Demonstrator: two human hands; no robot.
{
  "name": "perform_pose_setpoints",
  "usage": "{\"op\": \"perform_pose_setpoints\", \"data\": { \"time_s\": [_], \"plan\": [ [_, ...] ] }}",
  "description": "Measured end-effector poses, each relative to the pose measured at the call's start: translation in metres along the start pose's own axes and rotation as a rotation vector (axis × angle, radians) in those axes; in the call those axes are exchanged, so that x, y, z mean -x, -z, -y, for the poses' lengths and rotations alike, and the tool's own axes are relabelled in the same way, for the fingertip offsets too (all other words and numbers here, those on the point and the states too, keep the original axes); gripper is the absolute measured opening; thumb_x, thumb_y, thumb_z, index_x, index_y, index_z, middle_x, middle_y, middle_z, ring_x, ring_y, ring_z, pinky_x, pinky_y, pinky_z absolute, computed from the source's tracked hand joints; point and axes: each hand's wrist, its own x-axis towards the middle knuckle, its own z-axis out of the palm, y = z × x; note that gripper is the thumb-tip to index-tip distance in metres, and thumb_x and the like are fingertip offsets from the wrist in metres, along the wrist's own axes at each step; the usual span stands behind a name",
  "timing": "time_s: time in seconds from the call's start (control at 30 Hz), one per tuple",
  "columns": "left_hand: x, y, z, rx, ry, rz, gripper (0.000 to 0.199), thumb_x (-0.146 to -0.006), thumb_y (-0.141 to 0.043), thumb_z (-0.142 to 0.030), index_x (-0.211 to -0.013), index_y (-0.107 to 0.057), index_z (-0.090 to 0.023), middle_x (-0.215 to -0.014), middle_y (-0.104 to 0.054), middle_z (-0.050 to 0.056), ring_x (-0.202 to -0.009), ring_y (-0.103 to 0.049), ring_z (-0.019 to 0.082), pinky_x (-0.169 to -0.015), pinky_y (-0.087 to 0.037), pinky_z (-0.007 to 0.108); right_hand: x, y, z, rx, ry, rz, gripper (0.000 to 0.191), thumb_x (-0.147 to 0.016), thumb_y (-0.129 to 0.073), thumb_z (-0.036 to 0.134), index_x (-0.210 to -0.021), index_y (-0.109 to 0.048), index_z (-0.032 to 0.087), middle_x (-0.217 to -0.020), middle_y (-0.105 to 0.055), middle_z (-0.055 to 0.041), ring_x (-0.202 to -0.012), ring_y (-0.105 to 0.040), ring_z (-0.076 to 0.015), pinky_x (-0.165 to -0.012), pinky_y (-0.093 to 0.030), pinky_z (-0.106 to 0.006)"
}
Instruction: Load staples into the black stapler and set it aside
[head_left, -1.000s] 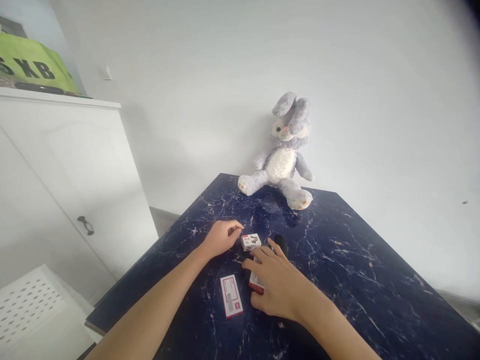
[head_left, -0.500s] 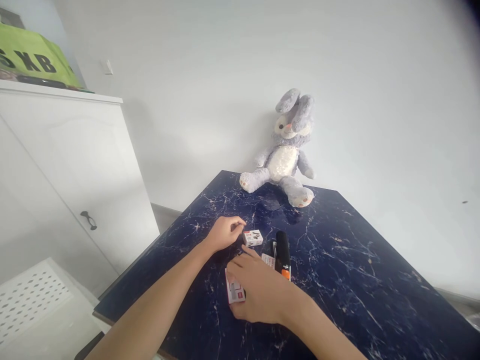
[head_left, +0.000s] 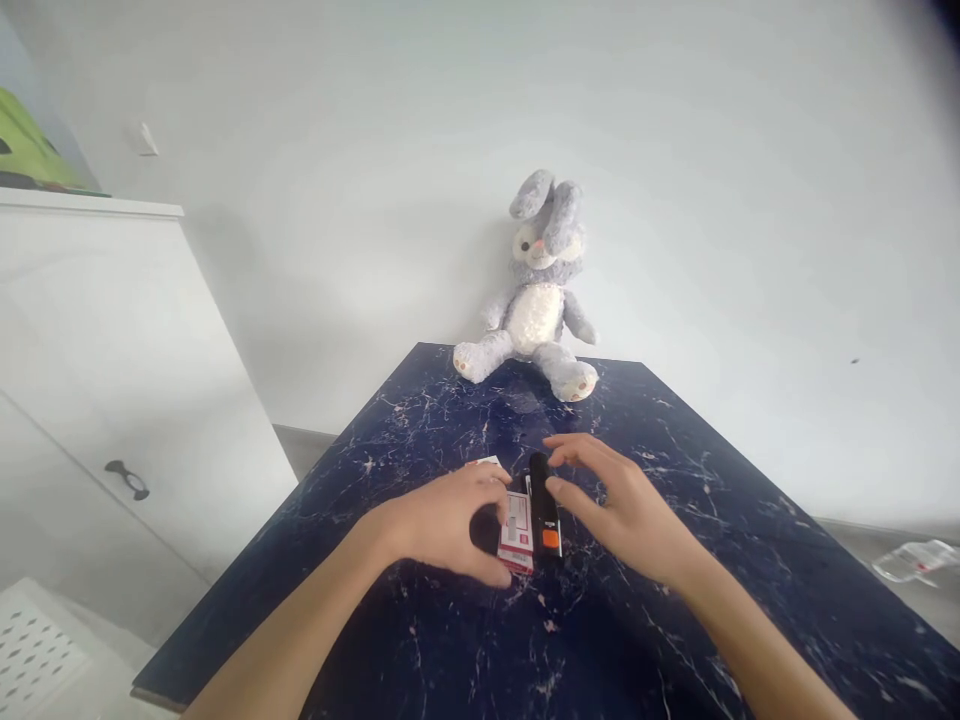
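Observation:
A black stapler (head_left: 541,500) with an orange patch at its near end lies lengthwise on the dark blue marbled table (head_left: 465,650). Against its left side rests a flat white box with red edges (head_left: 517,530). Beyond my left hand, the white top of a small box (head_left: 491,462) peeks out, mostly covered. My left hand (head_left: 446,515) curves around the left of the boxes, thumb and fingers apart; whether it touches them I cannot tell. On the other side, my right hand (head_left: 619,500) is open, its fingertips close to the stapler's far end.
A grey plush rabbit (head_left: 536,310) sits at the table's far edge against the wall. At left stands a white cabinet (head_left: 135,370) with a green bag (head_left: 34,145) on top. A clear plastic item (head_left: 915,560) lies beyond the table's right edge.
My right hand has let go of the flat box, now beside the stapler, and moved to the stapler's right. My left hand has come nearer and opened around the boxes. The view has shifted right.

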Motion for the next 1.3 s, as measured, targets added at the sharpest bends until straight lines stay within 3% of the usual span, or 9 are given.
{"op": "perform_pose_setpoints", "data": {
  "time_s": [0.07,0.2,0.37,0.73,0.87,1.0,1.07,1.2,1.3],
  "plan": [
    [-0.002,-0.01,-0.004,-0.031,0.044,0.046,0.053,-0.06,-0.082,-0.054,-0.099,-0.06,-0.026,-0.125,-0.055,0.006,-0.103,-0.058,0.029,-0.076,-0.048,0.034,0.006,0.0,-0.015,-0.097,-0.107,-0.033,0.025,-0.092,-0.052,0.047,-0.105,-0.058,0.027,-0.137,-0.054,-0.0065,-0.112,-0.06,-0.0256,-0.089,-0.052,-0.04],
    [-0.009,-0.029,-0.003,-0.017,0.121,-0.023,0.03,-0.07,-0.074,-0.039,-0.084,-0.053,-0.024,-0.104,-0.06,0.004,-0.084,-0.06,0.022,-0.067,-0.045,0.031,0.018,-0.016,-0.037,-0.307,-0.246,0.123,0.026,-0.091,-0.053,0.048,-0.099,-0.053,0.023,-0.119,-0.066,-0.0062,-0.095,-0.066,-0.0222,-0.078,-0.055,-0.034],
    [-0.013,-0.037,-0.002,0.061,0.152,-0.077,0.034,-0.069,-0.076,-0.041,-0.085,-0.052,-0.023,-0.099,-0.06,0.004,-0.078,-0.059,0.021,-0.061,-0.042,0.029,0.022,-0.03,-0.035,-0.374,-0.28,0.178,0.022,-0.087,-0.059,0.043,-0.092,-0.051,0.023,-0.09,-0.072,-0.0003,-0.082,-0.068,-0.0196,-0.071,-0.053,-0.03],
    [-0.016,-0.044,-0.01,0.055,0.263,-0.081,0.039,-0.068,-0.077,-0.038,-0.095,-0.052,-0.024,-0.098,-0.061,0.003,-0.079,-0.059,0.022,-0.056,-0.041,0.027,0.023,-0.03,-0.032,-0.356,-0.292,0.156,0.018,-0.089,-0.057,0.04,-0.085,-0.05,0.024,-0.087,-0.071,0.0023,-0.079,-0.066,-0.0175,-0.068,-0.048,-0.028],
    [-0.015,-0.037,-0.011,0.01,0.152,-0.13,0.048,-0.066,-0.079,-0.046,-0.099,-0.053,-0.024,-0.108,-0.059,0.007,-0.094,-0.057,0.027,-0.07,-0.047,0.032,0.023,-0.027,-0.029,-0.334,-0.289,0.163,0.019,-0.089,-0.057,0.041,-0.085,-0.051,0.023,-0.086,-0.07,0.0013,-0.079,-0.065,-0.0179,-0.069,-0.048,-0.029],
    [-0.017,-0.024,0.008,-0.063,0.12,-0.429,0.015,-0.093,-0.052,-0.036,-0.098,-0.056,-0.023,-0.113,-0.059,0.007,-0.108,-0.054,0.025,-0.091,-0.045,0.038,0.022,-0.022,-0.027,-0.312,-0.269,0.206,0.023,-0.091,-0.054,0.045,-0.083,-0.05,0.023,-0.086,-0.069,0.0009,-0.077,-0.064,-0.0178,-0.067,-0.047,-0.029],
    [-0.019,-0.023,0.026,-0.166,0.18,-0.52,0.017,-0.093,-0.05,-0.03,-0.105,-0.059,-0.023,-0.123,-0.056,0.009,-0.118,-0.05,0.028,-0.099,-0.042,0.042,0.022,-0.021,-0.027,-0.292,-0.266,0.206,0.026,-0.091,-0.053,0.047,-0.081,-0.049,0.024,-0.087,-0.069,0.0005,-0.077,-0.064,-0.0178,-0.066,-0.047,-0.029],
    [-0.026,-0.034,0.054,-0.153,0.237,-0.445,0.028,-0.095,-0.049,-0.03,-0.119,-0.062,-0.022,-0.13,-0.055,0.01,-0.114,-0.056,0.027,-0.097,-0.045,0.04,0.022,-0.022,-0.029,-0.297,-0.264,0.204,0.025,-0.091,-0.053,0.046,-0.081,-0.049,0.024,-0.087,-0.069,0.0003,-0.077,-0.064,-0.018,-0.067,-0.047,-0.03],
    [-0.032,-0.044,0.052,-0.057,0.246,-0.435,0.03,-0.097,-0.048,-0.036,-0.119,-0.062,-0.022,-0.121,-0.06,0.009,-0.094,-0.063,0.022,-0.081,-0.05,0.034,0.022,-0.023,-0.03,-0.304,-0.264,0.205,0.025,-0.091,-0.053,0.046,-0.081,-0.049,0.024,-0.084,-0.068,0.0006,-0.074,-0.063,-0.0177,-0.065,-0.046,-0.03]
  ]
}}
